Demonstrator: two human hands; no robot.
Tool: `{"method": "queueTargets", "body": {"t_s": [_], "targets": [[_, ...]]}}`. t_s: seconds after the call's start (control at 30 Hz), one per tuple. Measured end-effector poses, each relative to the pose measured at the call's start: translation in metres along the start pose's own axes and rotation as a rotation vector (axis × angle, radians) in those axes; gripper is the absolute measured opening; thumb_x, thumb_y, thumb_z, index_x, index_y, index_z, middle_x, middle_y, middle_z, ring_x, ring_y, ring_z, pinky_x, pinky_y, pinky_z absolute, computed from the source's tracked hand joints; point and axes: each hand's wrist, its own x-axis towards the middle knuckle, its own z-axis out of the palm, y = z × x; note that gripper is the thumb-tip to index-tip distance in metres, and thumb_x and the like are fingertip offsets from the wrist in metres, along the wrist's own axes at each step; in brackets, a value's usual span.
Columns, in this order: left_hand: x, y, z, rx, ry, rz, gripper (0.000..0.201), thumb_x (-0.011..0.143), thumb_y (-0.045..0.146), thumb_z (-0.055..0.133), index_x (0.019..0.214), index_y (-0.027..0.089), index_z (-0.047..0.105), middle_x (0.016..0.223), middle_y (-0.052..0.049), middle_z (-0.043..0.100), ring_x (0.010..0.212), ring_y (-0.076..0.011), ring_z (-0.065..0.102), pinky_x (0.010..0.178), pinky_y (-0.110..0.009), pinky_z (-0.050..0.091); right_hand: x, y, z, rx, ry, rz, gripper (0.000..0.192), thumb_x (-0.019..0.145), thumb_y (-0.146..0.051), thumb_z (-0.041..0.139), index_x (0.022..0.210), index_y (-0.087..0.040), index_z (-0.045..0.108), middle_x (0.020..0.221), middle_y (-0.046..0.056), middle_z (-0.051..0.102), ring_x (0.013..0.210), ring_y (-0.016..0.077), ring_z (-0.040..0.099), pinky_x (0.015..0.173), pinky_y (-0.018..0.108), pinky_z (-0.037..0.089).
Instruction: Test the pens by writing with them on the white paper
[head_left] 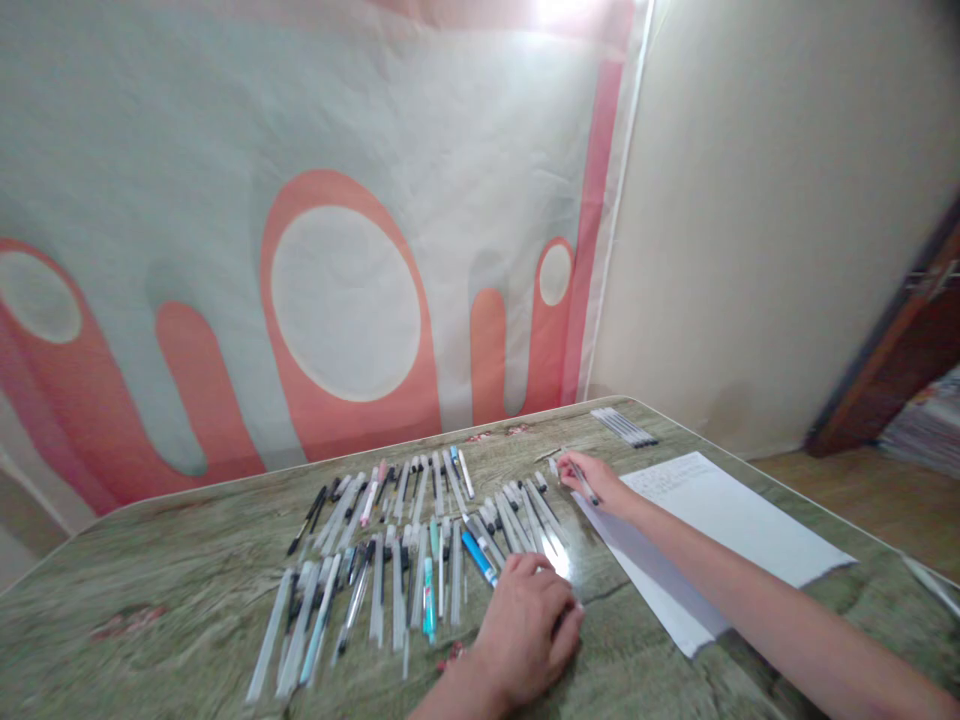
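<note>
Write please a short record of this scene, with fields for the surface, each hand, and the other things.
surface: table with a greenish, wood-like top
left hand: lies palm down on the table, beside the near pens
right hand: holds a pen at the far right end of the rows
pens: many, laid in rows side by side
paper: white sheet under the right forearm
other: a small group of pens at the far edge; a banner behind
</note>
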Motion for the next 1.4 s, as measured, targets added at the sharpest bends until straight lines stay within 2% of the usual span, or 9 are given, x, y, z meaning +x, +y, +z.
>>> {"method": "queueTargets", "body": {"t_s": [0.43, 0.67, 0.77, 0.83, 0.93, 1.03, 1.1, 1.23, 1.4], "targets": [[0.0, -0.003, 0.002, 0.019, -0.011, 0.003, 0.019, 0.082, 0.026, 0.044, 0.08, 0.018, 0.061, 0.076, -0.006, 0.061, 0.087, -0.0205, 0.048, 0.082, -0.036, 0.032, -0.001, 0.012, 0.012, -0.042, 0.015, -0.007, 0.019, 0.071, -0.026, 0.053, 0.089, -0.02, 0.057, 0.071, 0.001, 0.06, 0.064, 0.0151, 0.055, 0.063, 0.027, 0.042], [-0.001, -0.005, 0.005, -0.031, 0.018, -0.002, 0.015, 0.08, 0.025, 0.048, 0.08, 0.018, 0.061, 0.077, -0.006, 0.062, 0.087, -0.0198, 0.05, 0.083, -0.035, 0.033, 0.002, 0.006, 0.016, -0.082, 0.042, -0.018, 0.01, 0.072, -0.026, 0.051, 0.076, -0.02, 0.057, 0.068, 0.0, 0.056, 0.066, 0.0155, 0.05, 0.068, 0.03, 0.039], [-0.001, -0.008, 0.006, -0.1, 0.104, -0.053, 0.016, 0.081, 0.023, 0.049, 0.088, 0.019, 0.062, 0.083, -0.006, 0.063, 0.087, -0.0189, 0.051, 0.082, -0.034, 0.035, 0.001, -0.014, 0.015, -0.054, 0.072, -0.01, 0.011, 0.075, -0.027, 0.048, 0.082, -0.02, 0.054, 0.071, 0.001, 0.054, 0.069, 0.0165, 0.049, 0.07, 0.031, 0.039], [0.0, -0.012, 0.005, -0.194, 0.226, -0.127, 0.02, 0.083, 0.022, 0.046, 0.095, 0.021, 0.062, 0.09, -0.006, 0.062, 0.087, -0.0175, 0.052, 0.08, -0.032, 0.038, -0.003, -0.038, 0.013, 0.016, 0.048, -0.009, 0.013, 0.079, -0.029, 0.047, 0.087, -0.02, 0.05, 0.072, 0.001, 0.052, 0.069, 0.0158, 0.049, 0.067, 0.029, 0.041], [0.002, -0.021, 0.002, -0.384, 0.459, -0.256, 0.022, 0.084, 0.024, 0.046, 0.099, 0.021, 0.061, 0.087, -0.005, 0.06, 0.08, -0.0145, 0.055, 0.074, -0.027, 0.042, -0.016, -0.081, 0.014, 0.191, -0.089, -0.018, 0.013, 0.082, -0.032, 0.046, 0.089, -0.02, 0.047, 0.075, 0.0, 0.05, 0.067, 0.0135, 0.048, 0.064, 0.026, 0.041], [0.004, -0.028, 0.001, -0.551, 0.616, -0.357, 0.021, 0.082, 0.026, 0.05, 0.099, 0.02, 0.061, 0.083, -0.004, 0.058, 0.07, -0.0128, 0.056, 0.067, -0.026, 0.045, -0.03, -0.117, 0.021, 0.433, -0.225, 0.025, 0.015, 0.083, -0.034, 0.048, 0.088, -0.02, 0.047, 0.077, 0.0, 0.05, 0.07, 0.0132, 0.048, 0.066, 0.026, 0.041], [0.004, -0.031, 0.002, -0.621, 0.654, -0.393, 0.018, 0.08, 0.027, 0.052, 0.094, 0.018, 0.062, 0.082, -0.004, 0.058, 0.07, -0.013, 0.057, 0.067, -0.025, 0.046, -0.038, -0.13, 0.029, 0.581, -0.265, 0.085, 0.017, 0.083, -0.035, 0.049, 0.089, -0.02, 0.048, 0.077, 0.001, 0.05, 0.072, 0.0137, 0.048, 0.067, 0.027, 0.041], [0.005, -0.031, 0.003, -0.678, 0.665, -0.403, 0.017, 0.08, 0.029, 0.053, 0.084, 0.017, 0.064, 0.076, -0.003, 0.058, 0.065, -0.0121, 0.057, 0.063, -0.024, 0.046, -0.048, -0.135, 0.042, 0.753, -0.194, 0.189, 0.018, 0.08, -0.036, 0.053, 0.087, -0.02, 0.049, 0.074, 0.001, 0.051, 0.072, 0.0144, 0.048, 0.067, 0.028, 0.04], [0.004, -0.028, -0.004, -0.513, 0.659, -0.402, 0.018, 0.08, 0.03, 0.052, 0.081, 0.017, 0.065, 0.075, -0.004, 0.061, 0.07, -0.0137, 0.056, 0.061, -0.023, 0.044, -0.052, -0.133, 0.048, 0.87, -0.118, 0.324, 0.02, 0.075, -0.035, 0.06, 0.087, -0.021, 0.051, 0.072, -0.001, 0.052, 0.069, 0.0132, 0.048, 0.064, 0.026, 0.039]]}}
